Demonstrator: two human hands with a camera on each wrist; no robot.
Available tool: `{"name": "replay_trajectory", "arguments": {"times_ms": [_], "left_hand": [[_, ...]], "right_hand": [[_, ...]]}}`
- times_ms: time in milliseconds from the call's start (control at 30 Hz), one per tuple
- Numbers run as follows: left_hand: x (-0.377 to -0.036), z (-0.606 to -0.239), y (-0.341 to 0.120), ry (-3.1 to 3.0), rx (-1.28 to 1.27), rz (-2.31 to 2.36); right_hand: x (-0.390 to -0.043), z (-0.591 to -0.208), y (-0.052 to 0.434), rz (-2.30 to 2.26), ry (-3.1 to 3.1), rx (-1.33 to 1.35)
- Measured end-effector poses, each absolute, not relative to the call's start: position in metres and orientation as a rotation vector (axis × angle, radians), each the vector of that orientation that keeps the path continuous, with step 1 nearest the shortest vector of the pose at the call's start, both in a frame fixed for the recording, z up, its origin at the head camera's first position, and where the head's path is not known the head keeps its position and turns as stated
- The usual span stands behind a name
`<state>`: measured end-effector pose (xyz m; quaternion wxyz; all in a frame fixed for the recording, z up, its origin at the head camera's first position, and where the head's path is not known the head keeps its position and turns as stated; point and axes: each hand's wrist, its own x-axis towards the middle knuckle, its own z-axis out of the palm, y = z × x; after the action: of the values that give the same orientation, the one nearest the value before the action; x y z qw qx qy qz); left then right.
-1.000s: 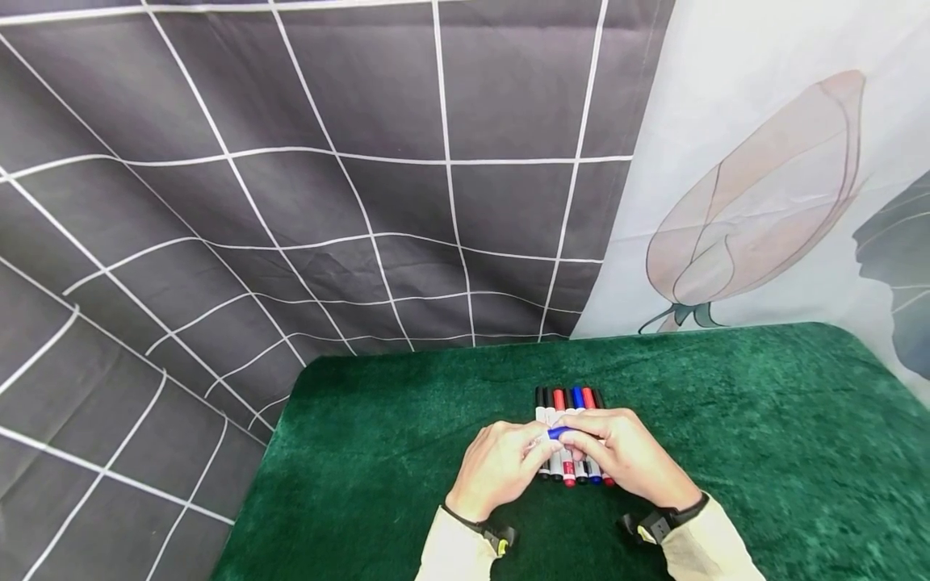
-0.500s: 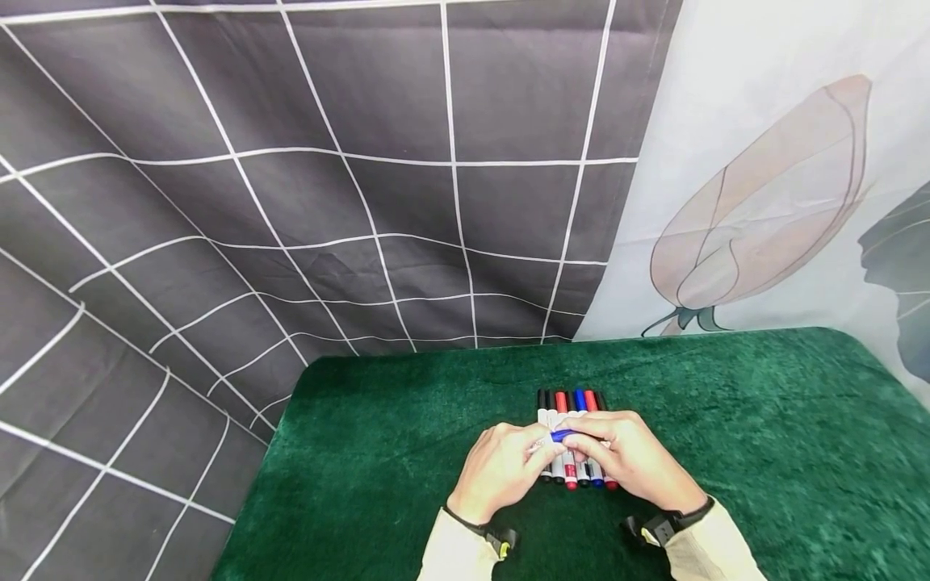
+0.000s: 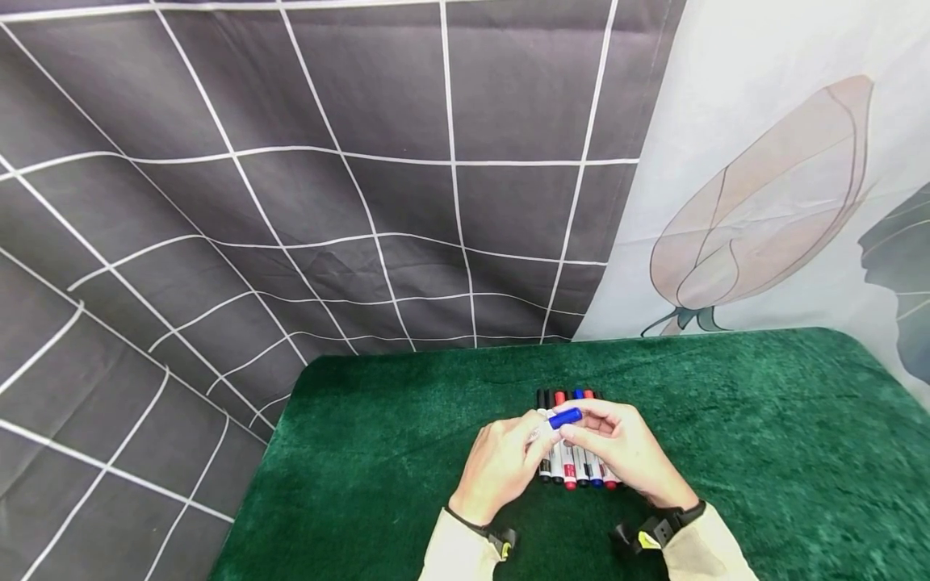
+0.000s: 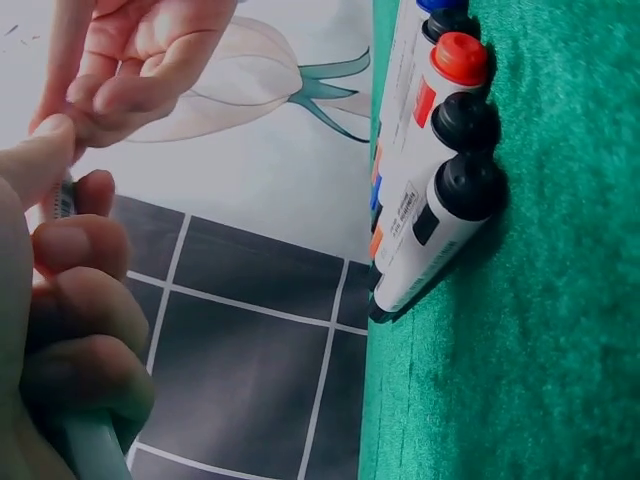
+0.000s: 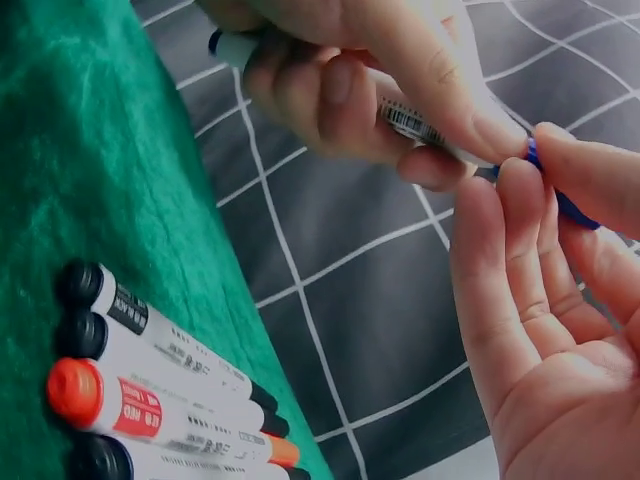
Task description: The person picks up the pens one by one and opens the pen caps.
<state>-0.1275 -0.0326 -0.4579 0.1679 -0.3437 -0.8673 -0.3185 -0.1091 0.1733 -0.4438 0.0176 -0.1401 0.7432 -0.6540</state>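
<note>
1. The left hand (image 3: 501,468) grips a marker (image 5: 425,125) by its barrel; the right hand (image 3: 617,448) pinches its blue cap (image 3: 564,418).
2. Both are raised over the marker row (image 3: 570,468) mid-tabletop (image 3: 763,452).
3. A straight pull along the barrel seems best.

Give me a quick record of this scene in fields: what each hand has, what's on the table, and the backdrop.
Left hand: grips the white barrel of a blue marker
Right hand: pinches that marker's blue cap
Cap state: at the barrel's end; cannot tell whether seated
Row of markers: lying side by side under the hands; black, red and blue caps
Table: green velvety cloth
Backdrop: dark grid cloth, pale flower-print cloth
</note>
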Motion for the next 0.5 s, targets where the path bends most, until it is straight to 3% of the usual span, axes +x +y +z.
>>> {"name": "replay_trajectory", "arguments": {"times_ms": [233,500], "left_hand": [[-0.129,-0.460,-0.032,-2.423,-0.952,-0.934],[-0.132,-0.462,-0.034,-2.349,-0.808,-0.947]], "right_hand": [[-0.111,-0.443,0.182,-2.103,2.320,-0.461],[-0.115,-0.437,0.209,-2.296,2.391,-0.303]]}}
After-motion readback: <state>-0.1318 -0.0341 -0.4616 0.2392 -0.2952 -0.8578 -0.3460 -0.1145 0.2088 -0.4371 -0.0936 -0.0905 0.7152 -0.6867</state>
